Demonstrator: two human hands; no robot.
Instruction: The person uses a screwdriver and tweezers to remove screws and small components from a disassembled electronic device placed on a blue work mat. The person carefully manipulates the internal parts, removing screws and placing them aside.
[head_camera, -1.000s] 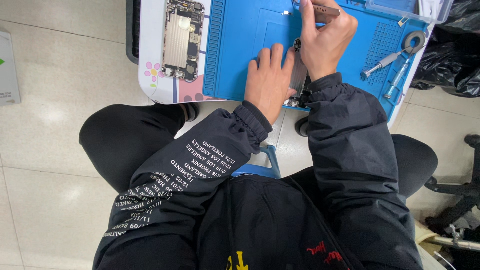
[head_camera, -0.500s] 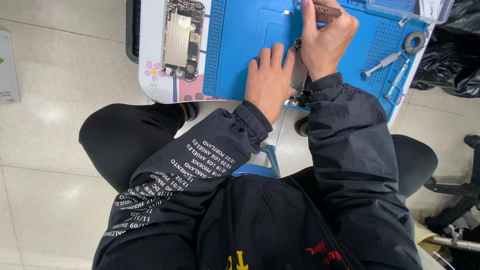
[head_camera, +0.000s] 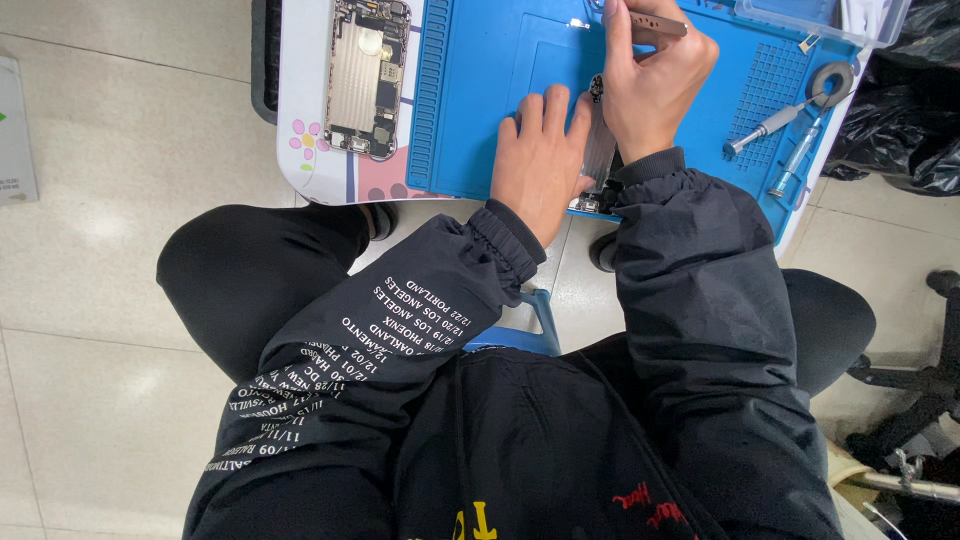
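Left hand (head_camera: 541, 160) steadies part (perhaps a phone) (head_camera: 598, 150); right hand (head_camera: 652, 85) grips tweezers (head_camera: 655, 25).

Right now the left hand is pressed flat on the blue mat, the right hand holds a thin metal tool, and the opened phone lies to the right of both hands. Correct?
Not quite. The head view shows the opened phone lying to the left of both hands, off the blue mat. The rest stands: the left hand is pressed flat on the mat and the right hand holds a thin metal tool.
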